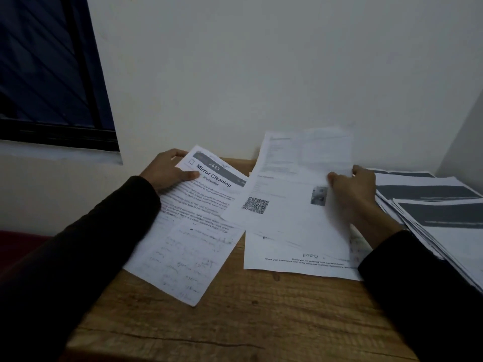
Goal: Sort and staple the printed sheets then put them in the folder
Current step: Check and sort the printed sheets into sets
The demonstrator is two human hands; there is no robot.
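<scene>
Table [235, 322]: rough wooden top with dark grain and one long crack near the front edge; bare wood fills the 6 o'clock half.
Mirror Cleaning sheet [190, 231]: thin white paper, printed text above and handwriting below, lying tilted at 9 o'clock of centre; its lower corner points toward the front edge.
Left hand [167, 171]: grips the sheet's top left corner, thumb lying on the print and fingers curled round the paper edge.
QR-code sheet [292, 205]: white printed page at centre, its upper part lifted off the wood and leaning toward the wall [261, 74], left edge overlapping the Mirror Cleaning sheet.
Right hand [352, 186]: pinches that page's right edge at 3 o'clock, thumb in front and fingers behind.
Paper stack [439, 218]: loose fanned pile with dark grey bands, at 3 to 4 o'clock, against the corner.
Window [52, 74]: dark pane with black frame at 10 o'clock.
Sleeves [78, 257]: dark fabric on both arms.
</scene>
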